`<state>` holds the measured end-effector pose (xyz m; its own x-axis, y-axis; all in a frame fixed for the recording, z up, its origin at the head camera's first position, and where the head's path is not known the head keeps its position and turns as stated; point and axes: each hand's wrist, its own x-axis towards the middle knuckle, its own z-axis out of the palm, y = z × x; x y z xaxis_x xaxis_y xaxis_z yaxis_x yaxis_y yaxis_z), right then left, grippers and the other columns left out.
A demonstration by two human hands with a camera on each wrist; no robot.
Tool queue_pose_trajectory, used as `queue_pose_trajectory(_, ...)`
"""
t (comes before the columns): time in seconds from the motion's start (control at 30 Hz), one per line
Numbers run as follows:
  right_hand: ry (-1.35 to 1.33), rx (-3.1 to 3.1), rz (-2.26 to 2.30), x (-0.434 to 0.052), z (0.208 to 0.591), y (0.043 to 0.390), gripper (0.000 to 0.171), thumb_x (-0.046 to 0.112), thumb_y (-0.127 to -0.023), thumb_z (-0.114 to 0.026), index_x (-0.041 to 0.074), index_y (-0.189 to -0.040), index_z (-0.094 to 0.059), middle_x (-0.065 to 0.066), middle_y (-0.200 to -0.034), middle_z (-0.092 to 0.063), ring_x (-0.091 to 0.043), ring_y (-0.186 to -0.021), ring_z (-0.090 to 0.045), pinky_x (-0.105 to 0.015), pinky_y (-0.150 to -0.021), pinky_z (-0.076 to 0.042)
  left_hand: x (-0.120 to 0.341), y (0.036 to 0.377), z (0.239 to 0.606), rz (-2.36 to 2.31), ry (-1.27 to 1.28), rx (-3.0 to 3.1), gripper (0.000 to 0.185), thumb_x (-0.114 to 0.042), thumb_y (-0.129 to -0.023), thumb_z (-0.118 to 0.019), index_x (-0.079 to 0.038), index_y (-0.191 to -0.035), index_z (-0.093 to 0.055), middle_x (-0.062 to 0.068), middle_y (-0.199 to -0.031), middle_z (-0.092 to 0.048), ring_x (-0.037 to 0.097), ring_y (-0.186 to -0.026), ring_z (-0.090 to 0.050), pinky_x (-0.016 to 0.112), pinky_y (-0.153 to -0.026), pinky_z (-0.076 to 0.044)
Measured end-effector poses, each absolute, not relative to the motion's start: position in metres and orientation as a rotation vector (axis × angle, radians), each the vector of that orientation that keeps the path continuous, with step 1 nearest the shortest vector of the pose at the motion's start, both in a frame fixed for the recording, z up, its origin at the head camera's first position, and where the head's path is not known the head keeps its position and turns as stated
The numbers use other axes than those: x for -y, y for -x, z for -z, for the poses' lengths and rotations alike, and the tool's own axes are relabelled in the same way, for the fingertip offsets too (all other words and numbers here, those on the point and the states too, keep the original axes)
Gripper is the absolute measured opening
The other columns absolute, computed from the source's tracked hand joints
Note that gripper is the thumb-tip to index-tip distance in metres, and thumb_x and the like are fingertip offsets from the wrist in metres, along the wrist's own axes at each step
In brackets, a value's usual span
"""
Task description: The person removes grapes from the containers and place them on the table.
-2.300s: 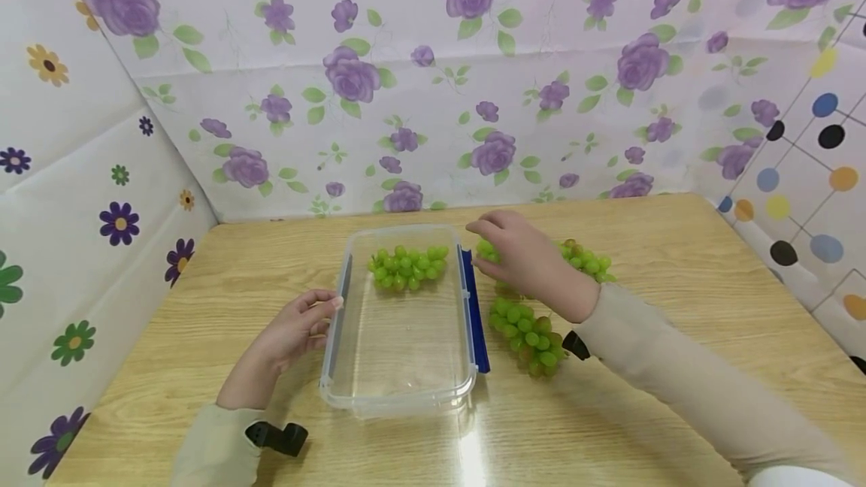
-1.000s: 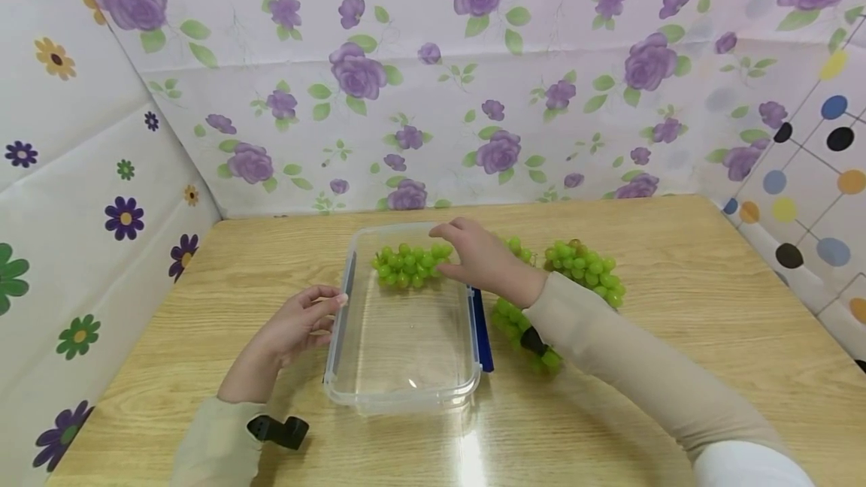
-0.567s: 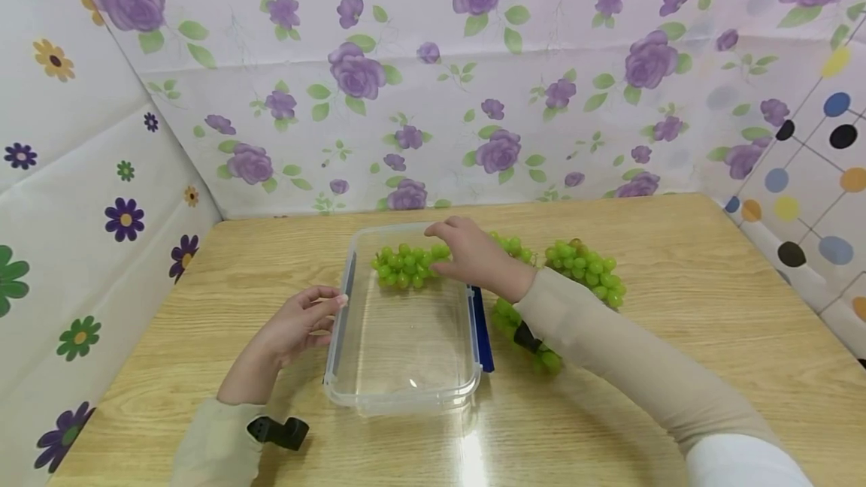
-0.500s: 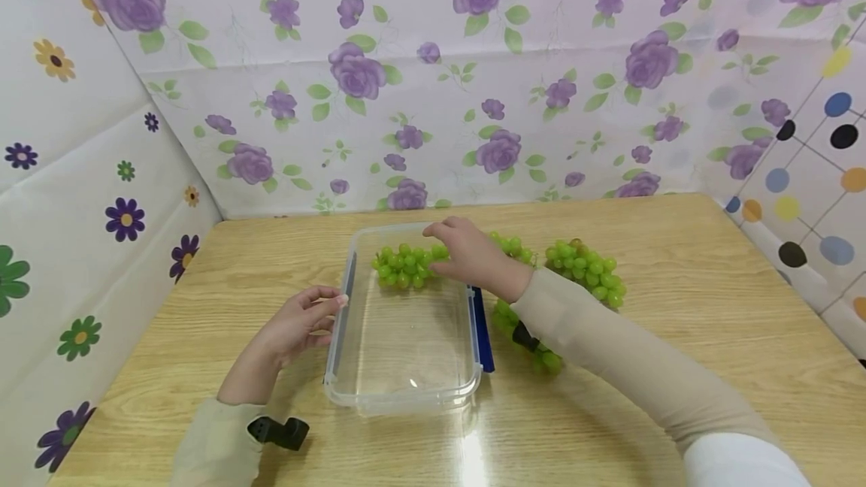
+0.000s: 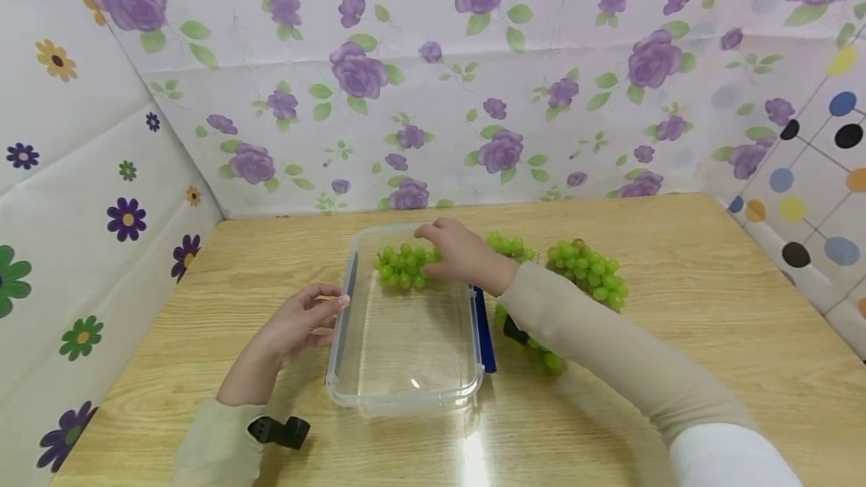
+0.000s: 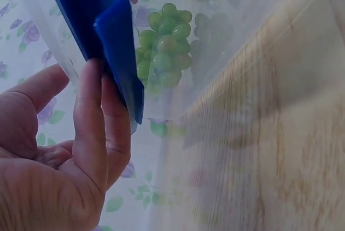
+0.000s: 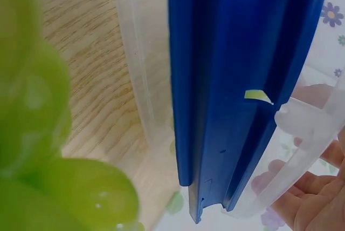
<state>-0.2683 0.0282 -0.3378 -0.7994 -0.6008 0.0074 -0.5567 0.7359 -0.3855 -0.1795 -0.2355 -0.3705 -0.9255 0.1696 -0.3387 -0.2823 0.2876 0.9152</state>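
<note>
A clear plastic container (image 5: 406, 397) with blue side latches stands on the wooden table (image 5: 676, 337). A bunch of green grapes (image 5: 399, 269) lies at its far end. My right hand (image 5: 460, 254) reaches over the right rim and holds that bunch, fingers arched over its far side and thumb on its near side. My left hand (image 5: 298, 322) has straight fingers against the left blue latch (image 5: 345, 307). The left wrist view shows the left hand (image 6: 81, 150), the latch (image 6: 108, 42) and the grapes (image 6: 167, 47) seen through the wall. The right wrist view shows the right latch (image 7: 242, 80) close up.
More green grapes lie on the table right of the container: a large bunch (image 5: 588, 273), a small one (image 5: 510, 245) behind my wrist, and one (image 5: 544, 358) partly under my forearm. Blurred grapes (image 7: 32, 134) fill the right wrist view's left side. Flowered walls enclose three sides.
My right hand left the loose grapes right of the container, crossed the rim, and has crept left over the bunch inside. The left hand has stayed at the latch.
</note>
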Motion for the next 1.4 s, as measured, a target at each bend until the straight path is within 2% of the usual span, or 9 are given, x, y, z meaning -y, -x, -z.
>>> queue_pose_trajectory(0.87,0.969,-2.743,0.505,-0.004,0.349,0.284,0.058,0.016,-0.086,-0.071,0.007,-0.138,-0.047,-0.017,-0.13,-0.05,-0.029,-0.116,-0.051,-0.039,-0.093,-0.048,0.239,0.181,0.373,-1.678,0.099,-2.189,0.055,-0.034,-0.097,-0.054,-0.001,-0.137,-0.034,0.007,-0.116,-0.051,0.015,-0.093,-0.056,0.027,-0.075,-0.053)
queue_pose_trajectory(1.13,0.939,-2.738,0.372,0.001,0.353,0.284,0.064,0.024,-0.085,-0.073,0.012,-0.141,-0.043,-0.013,-0.134,-0.051,-0.027,-0.116,-0.053,-0.039,-0.09,-0.05,0.238,0.181,0.373,-1.674,0.104,-2.19,0.056,-0.034,-0.097,-0.054,-0.001,-0.137,-0.034,0.008,-0.118,-0.05,0.016,-0.094,-0.055,0.027,-0.075,-0.053)
queue_pose_trajectory(1.4,0.956,-2.728,0.217,0.004,0.355,0.285,0.072,0.028,-0.086,-0.072,0.015,-0.146,-0.036,-0.012,-0.138,-0.051,-0.027,-0.121,-0.052,-0.041,-0.095,-0.048,0.237,0.181,0.372,-1.669,0.106,-2.193,0.057,-0.036,-0.097,-0.054,-0.001,-0.138,-0.033,0.009,-0.119,-0.05,0.015,-0.094,-0.055,0.027,-0.076,-0.052)
